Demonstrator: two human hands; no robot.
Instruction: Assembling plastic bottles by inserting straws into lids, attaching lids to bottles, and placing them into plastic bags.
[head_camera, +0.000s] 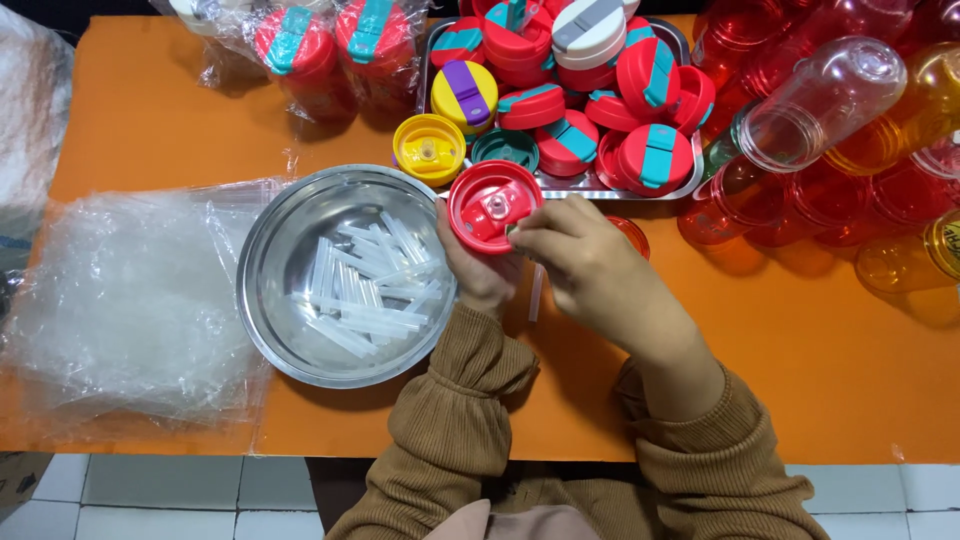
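Note:
My left hand (478, 272) holds a red bottle lid (492, 204) upside down above the orange table (820, 350), its inner side facing up. My right hand (590, 265) pinches at the lid's right edge with thumb and fingertips; a short clear straw (535, 292) shows below it, and I cannot tell which hand holds that straw. Just to the left stands a round steel bowl (268, 260) with several short clear straws (370, 285) lying in it.
A steel tray (683, 40) at the back holds several red lids with teal flaps, plus yellow, white and green ones. A yellow lid (428, 148) lies by the bowl. Red and orange see-through bottles (850, 150) fill the right side. Clear plastic bags (120, 300) cover the left.

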